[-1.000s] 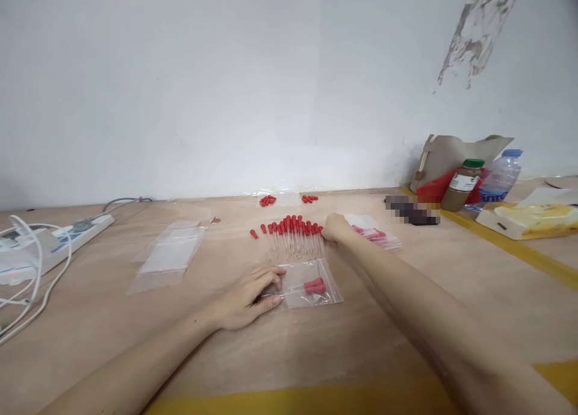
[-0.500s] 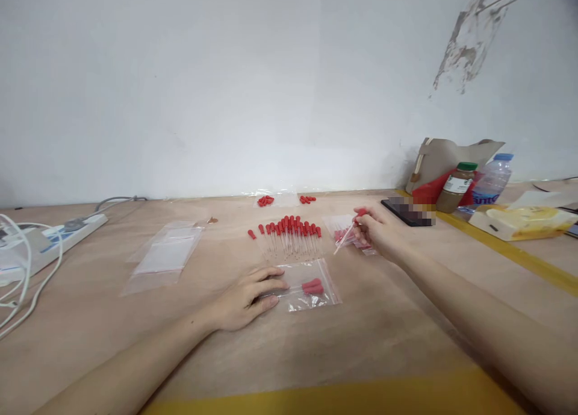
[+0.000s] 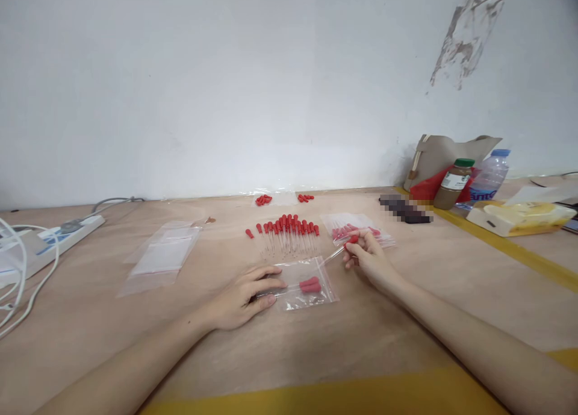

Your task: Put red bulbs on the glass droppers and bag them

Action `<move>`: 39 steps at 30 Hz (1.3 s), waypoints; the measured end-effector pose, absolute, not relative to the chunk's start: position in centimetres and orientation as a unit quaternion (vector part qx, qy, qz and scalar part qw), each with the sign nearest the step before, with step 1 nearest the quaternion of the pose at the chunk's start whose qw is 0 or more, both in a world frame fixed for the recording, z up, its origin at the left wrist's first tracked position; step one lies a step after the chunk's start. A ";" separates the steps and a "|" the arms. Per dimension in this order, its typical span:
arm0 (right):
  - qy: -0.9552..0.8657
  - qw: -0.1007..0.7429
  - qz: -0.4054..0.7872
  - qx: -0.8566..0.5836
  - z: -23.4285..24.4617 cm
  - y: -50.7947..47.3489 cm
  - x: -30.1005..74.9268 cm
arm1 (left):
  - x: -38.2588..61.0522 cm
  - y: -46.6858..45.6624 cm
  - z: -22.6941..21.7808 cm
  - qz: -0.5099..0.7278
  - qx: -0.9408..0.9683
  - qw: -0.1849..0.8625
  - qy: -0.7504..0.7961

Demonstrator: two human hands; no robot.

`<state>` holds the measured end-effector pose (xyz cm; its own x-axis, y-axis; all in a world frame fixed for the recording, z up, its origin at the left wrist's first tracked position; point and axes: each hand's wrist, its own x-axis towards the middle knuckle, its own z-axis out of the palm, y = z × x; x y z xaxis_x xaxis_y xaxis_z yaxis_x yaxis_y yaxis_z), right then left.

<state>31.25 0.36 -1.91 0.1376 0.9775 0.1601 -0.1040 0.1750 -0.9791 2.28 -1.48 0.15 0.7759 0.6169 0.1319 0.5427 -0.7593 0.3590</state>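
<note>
My left hand [image 3: 244, 296] lies on the left part of a clear zip bag [image 3: 293, 270], fingers spread. Inside that bag are droppers with red rubber bulbs [image 3: 310, 284]. My right hand [image 3: 368, 257] pinches a glass dropper [image 3: 335, 255] by its red bulb; its glass tip points left, near the bag's upper right corner. Just behind my right hand are filled zip bags [image 3: 350, 222] with red-bulbed droppers inside. Beyond the bag under my left hand, several loose droppers [image 3: 291, 228] lie in a row, bulbs away from me.
Flat clear bags [image 3: 160, 252] lie at the left, near a white power strip [image 3: 54, 246] with cables. Loose red bulbs [image 3: 263, 200] lie by the wall. On the right are a dark phone [image 3: 418, 218], a bottle with a green cap [image 3: 454, 186], a clear bottle [image 3: 490, 177] and a yellow tissue pack [image 3: 519, 218].
My right hand has come nearer and slightly left with the dropper, bringing its tip close to the bag. My left hand stays on the bag.
</note>
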 end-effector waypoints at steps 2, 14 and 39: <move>-0.495 0.560 0.485 -0.454 -2.2 0.0 31.0 | 2.3 -1.5 0.1 0.119 0.931 0.148 0.312; -0.716 0.373 0.357 -0.470 -2.1 -0.3 30.4 | 2.5 -1.9 0.4 0.141 0.921 0.153 0.329; -0.709 0.358 0.218 -0.567 -0.9 2.8 30.8 | 2.3 -1.5 0.2 0.112 0.927 0.151 0.326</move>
<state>30.79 2.80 -0.93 -0.1009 0.9601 0.2607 0.6475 0.2623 -0.7155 2.32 -1.52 0.16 0.7627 0.6376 0.1085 0.5702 -0.7420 0.3526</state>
